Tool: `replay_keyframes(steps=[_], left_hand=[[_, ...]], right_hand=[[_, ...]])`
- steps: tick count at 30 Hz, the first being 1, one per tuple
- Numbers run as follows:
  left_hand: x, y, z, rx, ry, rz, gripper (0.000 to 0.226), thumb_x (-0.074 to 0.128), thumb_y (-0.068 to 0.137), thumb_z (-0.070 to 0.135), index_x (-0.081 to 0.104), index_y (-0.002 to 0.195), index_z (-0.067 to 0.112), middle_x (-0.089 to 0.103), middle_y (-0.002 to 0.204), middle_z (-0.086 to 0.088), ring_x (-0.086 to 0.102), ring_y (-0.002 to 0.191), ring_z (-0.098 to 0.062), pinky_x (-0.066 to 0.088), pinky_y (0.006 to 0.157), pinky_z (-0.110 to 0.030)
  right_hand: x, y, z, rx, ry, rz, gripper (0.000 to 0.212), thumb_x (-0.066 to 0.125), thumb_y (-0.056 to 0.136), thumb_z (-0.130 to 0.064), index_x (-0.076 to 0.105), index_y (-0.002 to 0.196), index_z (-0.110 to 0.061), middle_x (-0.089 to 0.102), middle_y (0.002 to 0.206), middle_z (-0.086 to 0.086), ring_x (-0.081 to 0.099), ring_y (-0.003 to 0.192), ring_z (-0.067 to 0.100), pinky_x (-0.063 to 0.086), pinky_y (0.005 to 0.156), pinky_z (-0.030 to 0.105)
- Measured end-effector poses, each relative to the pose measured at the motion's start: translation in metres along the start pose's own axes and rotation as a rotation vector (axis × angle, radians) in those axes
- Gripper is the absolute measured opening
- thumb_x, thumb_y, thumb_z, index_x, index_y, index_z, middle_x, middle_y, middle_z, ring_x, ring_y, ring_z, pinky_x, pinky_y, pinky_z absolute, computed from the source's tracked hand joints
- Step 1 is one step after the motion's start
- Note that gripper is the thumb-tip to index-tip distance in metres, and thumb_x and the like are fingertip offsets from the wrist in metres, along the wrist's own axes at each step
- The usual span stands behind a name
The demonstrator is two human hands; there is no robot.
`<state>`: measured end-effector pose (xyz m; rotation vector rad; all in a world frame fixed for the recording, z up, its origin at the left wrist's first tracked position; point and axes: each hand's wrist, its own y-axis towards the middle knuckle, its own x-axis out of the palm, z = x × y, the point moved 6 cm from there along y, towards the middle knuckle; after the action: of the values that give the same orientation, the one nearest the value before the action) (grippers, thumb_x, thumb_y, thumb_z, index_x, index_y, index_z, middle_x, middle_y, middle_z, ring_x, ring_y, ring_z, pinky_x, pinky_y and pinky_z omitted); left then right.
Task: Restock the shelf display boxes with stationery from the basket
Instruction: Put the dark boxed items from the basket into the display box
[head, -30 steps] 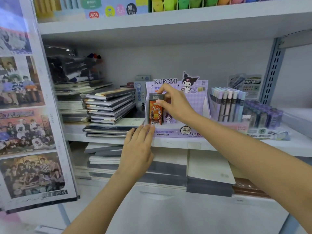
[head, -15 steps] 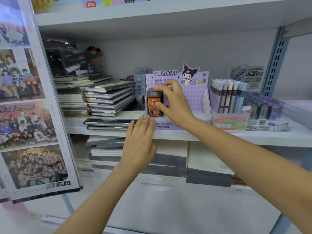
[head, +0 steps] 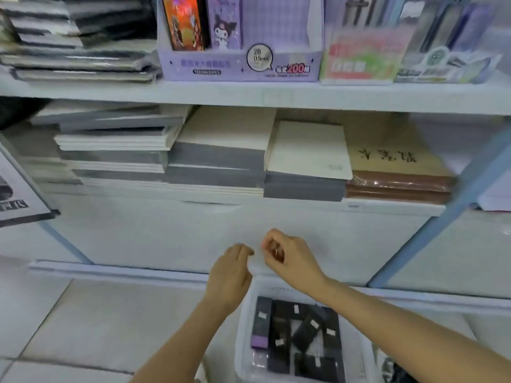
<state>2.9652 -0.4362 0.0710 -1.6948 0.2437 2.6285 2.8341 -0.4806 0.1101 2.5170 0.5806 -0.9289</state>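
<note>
Both your hands have dropped away from the purple Kuromi display box (head: 240, 68) on the shelf (head: 210, 93) and now hang low in front of the white cabinet panel (head: 154, 230), just above the white basket (head: 242, 335) on the tiled floor (head: 96, 313). Your left hand (head: 229, 275) has its fingers loosely curled, with nothing in it. Your right hand (head: 289, 257), just beside it, curls tighter. A reddish streak shows between its fingers, too blurred to tell whether it grips anything. The orange pack (head: 184, 23) stands upright at the left end of the display box, touching a purple Kuromi pack (head: 224, 29). Dark small boxes (head: 304, 333) with white labels lie jumbled in the basket.
</note>
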Motion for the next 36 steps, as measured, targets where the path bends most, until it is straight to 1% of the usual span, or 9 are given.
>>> replay_keyframes(steps=[6, 10, 13, 18, 21, 25, 30, 33, 36], left_hand=[[0.13, -0.067, -0.041, -0.21, 0.058, -0.473, 0.059, 0.034, 0.104, 0.029, 0.009, 0.156, 0.017, 0.003, 0.164, 0.002, 0.011, 0.149, -0.014, 0.013, 0.119, -0.026], [0.163, -0.09, -0.051, -0.202, 0.079, -0.477, 0.063, 0.034, 0.103, 0.035, 0.003, 0.156, 0.018, -0.021, 0.156, 0.009, 0.006, 0.15, -0.013, 0.009, 0.119, -0.027], [0.163, -0.092, -0.051, -0.136, 0.057, -0.302, 0.063, 0.053, 0.097, 0.034, 0.031, 0.151, 0.014, 0.007, 0.159, 0.002, 0.031, 0.144, -0.02, 0.025, 0.114, -0.031], [0.167, -0.093, -0.054, -0.14, 0.03, -0.294, 0.056, 0.032, 0.103, 0.038, 0.016, 0.155, 0.021, -0.005, 0.162, 0.007, 0.01, 0.149, -0.014, 0.01, 0.121, -0.03], [0.156, -0.089, -0.047, -0.149, -0.016, -0.23, 0.049, 0.051, 0.099, 0.028, 0.042, 0.145, 0.014, 0.028, 0.158, -0.003, 0.032, 0.143, -0.021, 0.026, 0.117, -0.037], [0.144, -0.078, -0.041, -0.102, -0.043, -0.071, 0.033, 0.069, 0.087, 0.015, 0.064, 0.12, 0.014, 0.06, 0.128, -0.007, 0.057, 0.118, -0.026, 0.043, 0.099, -0.034], [0.148, -0.065, -0.036, -0.383, -0.556, -0.209, 0.03, 0.059, 0.092, 0.041, 0.056, 0.12, 0.028, 0.063, 0.107, 0.014, 0.058, 0.097, 0.001, 0.049, 0.086, -0.018], [0.159, -0.063, -0.029, -0.626, -1.103, -0.378, 0.037, 0.066, 0.087, 0.041, 0.06, 0.113, 0.015, 0.074, 0.098, -0.005, 0.071, 0.087, -0.018, 0.059, 0.078, -0.032], [0.148, -0.06, -0.039, -0.687, -1.2, -0.284, 0.018, 0.063, 0.093, 0.021, 0.062, 0.106, 0.01, 0.074, 0.082, -0.013, 0.071, 0.069, -0.026, 0.059, 0.065, -0.03]], right_hand=[[0.092, -0.075, 0.133, 0.378, -0.105, -0.386, 0.02, 0.053, 0.093, -0.023, 0.056, 0.113, -0.023, 0.062, 0.102, -0.008, 0.056, 0.087, 0.008, 0.051, 0.084, 0.032], [0.131, -0.106, 0.177, 0.569, -0.122, -0.523, 0.052, 0.057, 0.093, -0.026, 0.04, 0.141, -0.018, 0.053, 0.135, 0.005, 0.052, 0.12, 0.018, 0.043, 0.103, 0.036], [0.15, -0.116, 0.187, 0.586, -0.195, -0.513, 0.059, 0.059, 0.092, -0.03, 0.035, 0.145, -0.019, 0.046, 0.139, 0.004, 0.044, 0.126, 0.019, 0.04, 0.106, 0.035], [0.165, -0.124, 0.186, 0.521, -0.253, -0.426, 0.057, 0.061, 0.091, -0.032, 0.038, 0.142, -0.019, 0.041, 0.135, 0.0, 0.041, 0.123, 0.015, 0.038, 0.104, 0.029], [0.163, -0.123, 0.189, 0.576, -0.177, -0.418, 0.047, 0.062, 0.092, -0.03, 0.047, 0.134, -0.016, 0.043, 0.128, 0.001, 0.045, 0.118, 0.014, 0.038, 0.1, 0.025], [0.144, -0.109, 0.184, 0.661, 0.159, -0.388, 0.023, 0.059, 0.094, -0.021, 0.059, 0.118, -0.021, 0.058, 0.115, -0.005, 0.057, 0.107, 0.009, 0.048, 0.096, 0.027], [0.11, -0.08, 0.165, 0.636, 0.482, -0.3, 0.021, 0.059, 0.095, -0.018, 0.066, 0.114, -0.024, 0.066, 0.113, -0.009, 0.062, 0.103, 0.001, 0.048, 0.086, 0.015], [0.107, -0.064, 0.146, 0.618, 0.672, -0.231, 0.02, 0.062, 0.093, -0.016, 0.068, 0.111, -0.022, 0.069, 0.11, -0.003, 0.066, 0.098, 0.007, 0.055, 0.083, 0.021], [0.116, -0.058, 0.139, 0.626, 0.729, -0.165, 0.016, 0.059, 0.095, -0.019, 0.066, 0.109, -0.022, 0.069, 0.105, 0.004, 0.068, 0.094, 0.014, 0.057, 0.08, 0.026]])
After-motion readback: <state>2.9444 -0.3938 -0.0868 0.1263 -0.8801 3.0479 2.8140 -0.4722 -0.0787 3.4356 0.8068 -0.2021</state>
